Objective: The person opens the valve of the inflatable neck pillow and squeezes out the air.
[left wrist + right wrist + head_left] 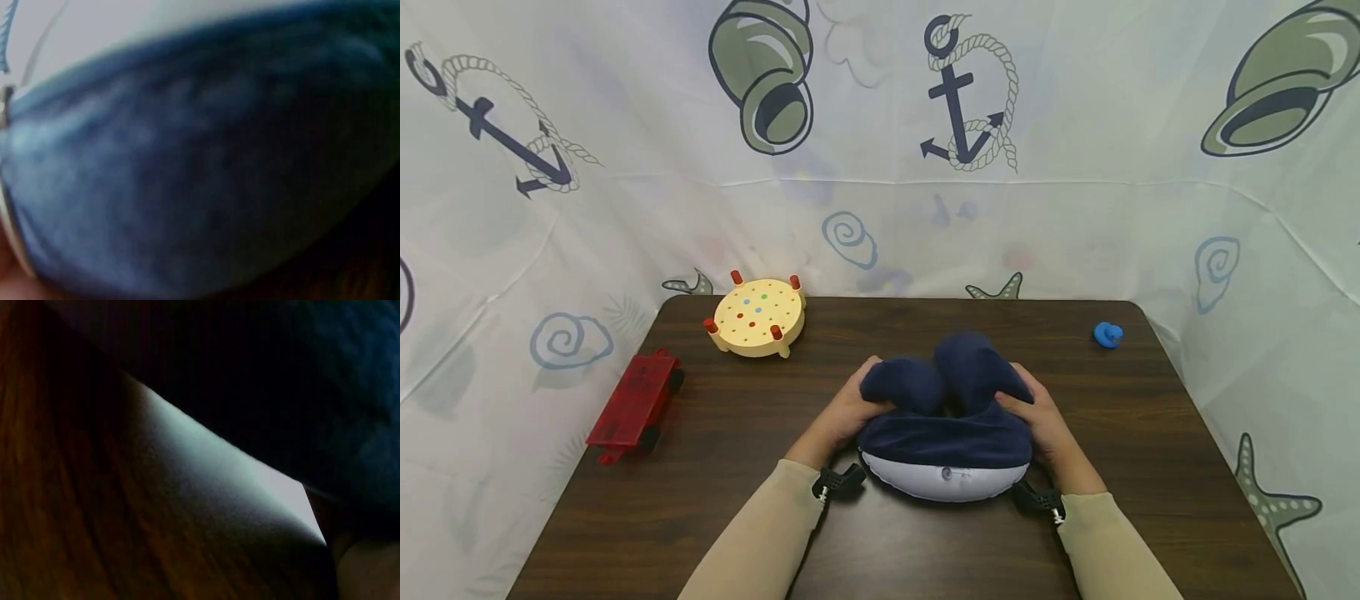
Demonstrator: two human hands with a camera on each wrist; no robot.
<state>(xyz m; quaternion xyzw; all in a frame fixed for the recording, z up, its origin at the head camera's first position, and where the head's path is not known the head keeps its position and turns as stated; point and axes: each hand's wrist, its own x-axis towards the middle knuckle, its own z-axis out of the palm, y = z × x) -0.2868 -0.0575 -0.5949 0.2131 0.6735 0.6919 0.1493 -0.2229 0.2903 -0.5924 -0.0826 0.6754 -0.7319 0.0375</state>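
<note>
A navy neck pillow with a pale, smooth lower part stands between both hands at the middle of the table, its two rounded ends turned up and away. My left hand grips its left side, thumb over the fabric and other fingers hidden behind. On the opposite side my right hand holds it the same way, thumb at the right end. Blurred navy fabric fills most of the left wrist view. In the right wrist view the dark pillow hangs over the wood, with a bit of the right hand at the corner.
On the brown table, a red toy wagon lies at the left edge. A round yellow toy with red pegs stands at the back left, and a small blue object at the back right. A printed curtain hangs behind.
</note>
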